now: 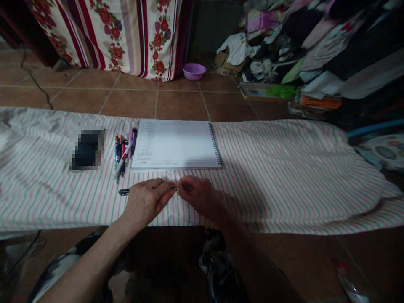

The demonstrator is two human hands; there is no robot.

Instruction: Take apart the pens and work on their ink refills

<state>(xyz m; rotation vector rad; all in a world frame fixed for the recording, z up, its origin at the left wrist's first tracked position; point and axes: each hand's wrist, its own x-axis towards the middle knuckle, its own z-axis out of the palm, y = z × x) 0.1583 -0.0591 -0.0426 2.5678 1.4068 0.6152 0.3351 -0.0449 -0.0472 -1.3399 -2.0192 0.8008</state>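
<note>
My left hand point(145, 202) is closed around a dark pen point(124, 192) that lies across the striped cloth point(284, 168), its cap end sticking out to the left. My right hand point(197, 195) pinches the pen's thin tip end where the two hands meet. Both hands rest just in front of an open spiral notebook point(176, 144) with a printed, lined page.
A bunch of coloured pens point(124, 152) lies left of the notebook, and a dark flat object point(86, 149) further left. Beyond the cloth are a tiled floor, a purple bowl point(194, 70), a floral curtain point(126, 33) and heaped clothes point(299, 42) at right.
</note>
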